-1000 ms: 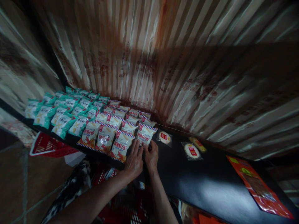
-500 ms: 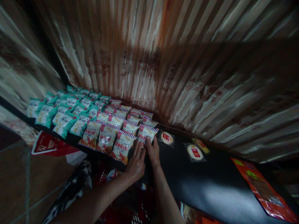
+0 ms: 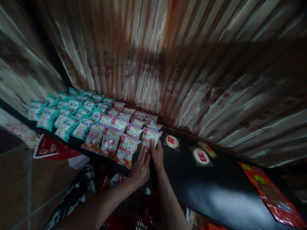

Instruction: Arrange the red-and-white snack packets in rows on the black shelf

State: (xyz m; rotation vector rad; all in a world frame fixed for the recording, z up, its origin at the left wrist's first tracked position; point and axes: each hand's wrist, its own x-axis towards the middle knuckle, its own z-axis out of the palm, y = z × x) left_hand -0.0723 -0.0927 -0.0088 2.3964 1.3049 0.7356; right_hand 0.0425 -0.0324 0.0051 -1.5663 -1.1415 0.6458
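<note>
A white snack bag (image 3: pixel 150 135) with red lettering and a striped top edge stands at the front right of similar bags. My left hand (image 3: pixel 140 167) reaches to its lower left corner, fingers stretched out and touching it. On the lower right of the same bag is my right hand (image 3: pixel 157 156), thumb on the front and fingers along the right edge; the bag's bottom is partly hidden by the hands. Just left of my left hand leans another white snack bag (image 3: pixel 127 150). Rows of teal snack bags (image 3: pixel 66 127) stand farther left.
The black shelf (image 3: pixel 192 185) runs to the right. On it lie two round wrapped biscuits (image 3: pixel 172 141), a small yellow packet (image 3: pixel 207 149) and an orange pouch (image 3: pixel 271 195). Behind rises a pleated plastic-like curtain (image 3: pixel 148 57). Below left is a red basket (image 3: pixel 51 150).
Almost nothing differs. Both hands stay at the same bag, with only a tiny shift of my left hand and of the whole view.
</note>
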